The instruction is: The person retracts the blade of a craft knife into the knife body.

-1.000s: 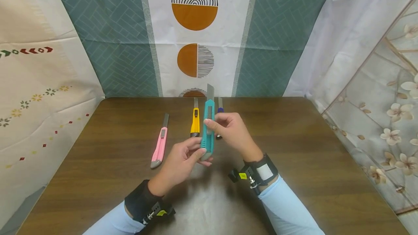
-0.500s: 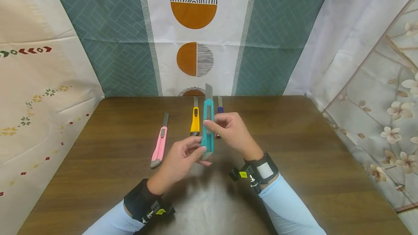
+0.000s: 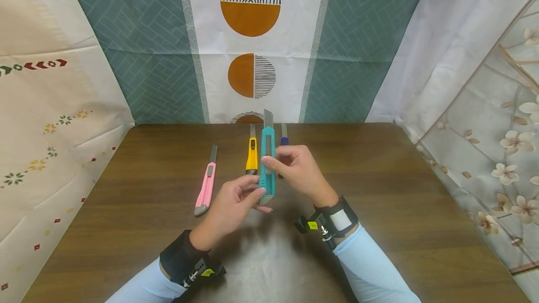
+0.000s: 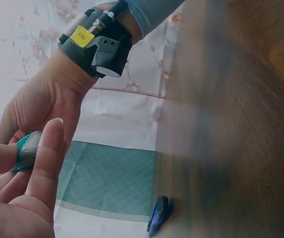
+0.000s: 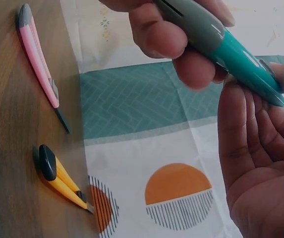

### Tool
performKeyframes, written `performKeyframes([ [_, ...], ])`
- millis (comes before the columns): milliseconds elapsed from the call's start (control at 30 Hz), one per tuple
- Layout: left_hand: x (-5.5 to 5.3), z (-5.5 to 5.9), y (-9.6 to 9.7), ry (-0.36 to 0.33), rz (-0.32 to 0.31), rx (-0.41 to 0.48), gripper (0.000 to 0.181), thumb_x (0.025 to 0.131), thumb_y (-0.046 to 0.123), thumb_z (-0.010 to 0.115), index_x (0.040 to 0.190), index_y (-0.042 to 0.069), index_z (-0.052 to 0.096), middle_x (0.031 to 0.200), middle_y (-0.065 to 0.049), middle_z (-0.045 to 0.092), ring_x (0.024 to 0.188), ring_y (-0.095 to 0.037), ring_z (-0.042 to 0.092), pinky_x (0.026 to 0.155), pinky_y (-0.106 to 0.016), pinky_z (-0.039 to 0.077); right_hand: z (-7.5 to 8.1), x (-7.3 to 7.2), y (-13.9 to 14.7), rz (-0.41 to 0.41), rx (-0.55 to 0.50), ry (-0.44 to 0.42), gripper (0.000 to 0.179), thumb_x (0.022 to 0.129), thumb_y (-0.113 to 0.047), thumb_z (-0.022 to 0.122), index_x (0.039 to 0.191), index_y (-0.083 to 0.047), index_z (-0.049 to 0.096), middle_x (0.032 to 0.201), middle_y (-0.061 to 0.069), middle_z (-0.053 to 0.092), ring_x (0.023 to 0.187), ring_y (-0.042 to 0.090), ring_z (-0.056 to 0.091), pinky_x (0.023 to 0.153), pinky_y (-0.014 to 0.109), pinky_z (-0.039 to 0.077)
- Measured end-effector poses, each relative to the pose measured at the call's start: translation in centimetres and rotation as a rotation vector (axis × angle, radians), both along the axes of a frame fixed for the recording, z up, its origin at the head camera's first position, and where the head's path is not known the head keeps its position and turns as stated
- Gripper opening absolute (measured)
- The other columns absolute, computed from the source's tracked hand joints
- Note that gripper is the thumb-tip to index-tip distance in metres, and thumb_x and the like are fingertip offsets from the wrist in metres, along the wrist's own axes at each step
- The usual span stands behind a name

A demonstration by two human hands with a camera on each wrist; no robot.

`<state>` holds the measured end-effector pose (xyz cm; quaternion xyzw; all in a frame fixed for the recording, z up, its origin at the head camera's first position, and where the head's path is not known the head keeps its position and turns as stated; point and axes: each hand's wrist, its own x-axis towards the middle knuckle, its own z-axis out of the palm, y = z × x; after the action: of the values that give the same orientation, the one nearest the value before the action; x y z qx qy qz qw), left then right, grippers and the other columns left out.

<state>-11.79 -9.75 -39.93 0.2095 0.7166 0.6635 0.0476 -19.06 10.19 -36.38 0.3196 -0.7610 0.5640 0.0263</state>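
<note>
Both hands hold a teal utility knife [image 3: 268, 141] upright above the table, its blade [image 3: 268, 118] sticking out at the top. My left hand [image 3: 233, 205] grips the grey butt end, thumb on the front. Higher up, my right hand [image 3: 301, 172] pinches the body, with the thumb over the slider channel. The right wrist view shows the teal knife [image 5: 248, 62] from its grey end, with fingers of both hands around it. In the left wrist view, only the knife's grey end [image 4: 29, 148] and a bit of teal show between fingers.
On the wooden table [image 3: 160, 247] lie a pink utility knife [image 3: 206, 186] at left, a yellow one [image 3: 252, 153] behind the hands, and a blue one [image 3: 284, 140] partly hidden by the right hand. All have blades out. Patterned cloths [image 3: 252, 78] hang behind the table.
Both hands stay almost in place on the teal utility knife. Its blade tip has shifted slightly left, and the right thumb sits a touch lower in view.
</note>
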Motion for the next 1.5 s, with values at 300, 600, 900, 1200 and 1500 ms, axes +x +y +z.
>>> performKeyframes([
  [300, 0.07, 0.04, 0.00, 0.007, 0.012, 0.001, 0.037, 0.101, 0.011, 0.064, 0.137, 0.002, 0.060, 0.119, -0.020, 0.073, 0.083, -0.022, 0.079, 0.081, -0.034, 0.065, -0.19, -0.02, 0.05, 0.052, -0.048, -0.017, 0.009, 0.097, -0.018, 0.072, 0.096, -0.010, 0.077, 0.076, 0.005, 0.070, 0.064, 0.038, 0.058, 0.052, 0.029, 0.052],
  [600, 0.03, 0.08, -0.05, 0.019, 0.019, 0.004, 0.039, 0.101, 0.011, 0.065, 0.139, 0.002, 0.058, 0.123, -0.021, 0.072, 0.089, -0.035, 0.078, 0.080, -0.035, 0.065, -0.13, -0.03, 0.07, 0.052, -0.039, -0.019, 0.008, 0.095, -0.018, 0.075, 0.099, -0.011, 0.077, 0.082, 0.004, 0.074, 0.066, 0.023, 0.062, 0.057, 0.031, 0.057],
  [900, 0.05, -0.21, 0.07, -0.009, 0.013, -0.034, 0.039, 0.102, 0.015, 0.065, 0.139, 0.006, 0.059, 0.122, -0.018, 0.073, 0.082, -0.021, 0.079, 0.085, -0.031, 0.064, -0.33, -0.29, 0.57, 0.048, 0.028, -0.117, 0.013, 0.095, -0.025, 0.075, 0.093, -0.012, 0.076, 0.077, 0.005, 0.070, 0.065, 0.031, 0.062, 0.059, 0.034, 0.059],
  [1200, -0.16, -0.56, 0.29, 0.010, -0.007, -0.010, 0.035, 0.103, 0.014, 0.062, 0.136, 0.004, 0.060, 0.122, -0.019, 0.073, 0.082, -0.020, 0.079, 0.078, -0.035, 0.066, -0.64, -0.05, 0.93, 0.045, 0.062, -0.121, 0.017, 0.097, -0.026, 0.072, 0.087, -0.013, 0.077, 0.072, 0.004, 0.069, 0.065, 0.030, 0.064, 0.061, 0.036, 0.060],
  [1500, -0.06, -0.53, 0.28, 0.016, -0.012, -0.012, 0.034, 0.102, 0.015, 0.063, 0.135, 0.005, 0.061, 0.122, -0.018, 0.073, 0.083, -0.019, 0.079, 0.081, -0.034, 0.065, -0.80, 0.48, 0.85, 0.022, 0.014, -0.080, 0.016, 0.097, -0.021, 0.073, 0.084, -0.011, 0.076, 0.069, 0.010, 0.065, 0.060, 0.020, 0.058, 0.057, 0.035, 0.056],
])
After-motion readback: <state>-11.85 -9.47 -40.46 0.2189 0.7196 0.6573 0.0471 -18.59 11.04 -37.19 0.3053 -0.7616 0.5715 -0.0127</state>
